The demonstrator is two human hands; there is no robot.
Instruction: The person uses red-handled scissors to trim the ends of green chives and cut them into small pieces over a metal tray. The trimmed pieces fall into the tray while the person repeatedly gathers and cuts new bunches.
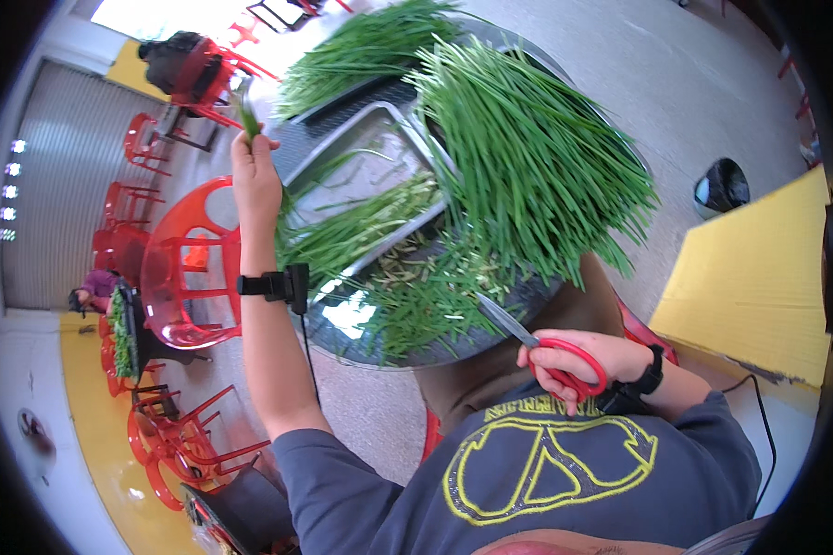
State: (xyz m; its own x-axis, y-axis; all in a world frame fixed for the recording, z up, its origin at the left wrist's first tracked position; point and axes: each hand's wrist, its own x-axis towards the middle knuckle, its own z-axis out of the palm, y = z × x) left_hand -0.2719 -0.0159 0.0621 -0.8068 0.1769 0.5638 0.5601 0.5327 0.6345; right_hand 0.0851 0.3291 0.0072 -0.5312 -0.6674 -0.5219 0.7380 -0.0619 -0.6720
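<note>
My left hand (255, 156) is raised beyond the table's left edge, its fingers closed on a few garlic chive stalks (248, 114). Red-handled scissors (569, 364) are in my right hand (552, 378), the blades pointing at chopped chive pieces (423, 312) strewn on the round dark table (451, 352). I cannot tell whether the blades are fully closed. Beside the scraps, a metal tray (382, 109) holds a loose bunch of chives (375, 218). A large heap of long chives (534, 166) lies right of the tray, and another pile (371, 52) rests at the far side.
A red translucent chair (160, 277) stands left of the table. A bin with a black liner (722, 187) is on the floor at right, near a yellow panel (750, 270). Farther left, another person (96, 295) is by a table with greens (121, 333).
</note>
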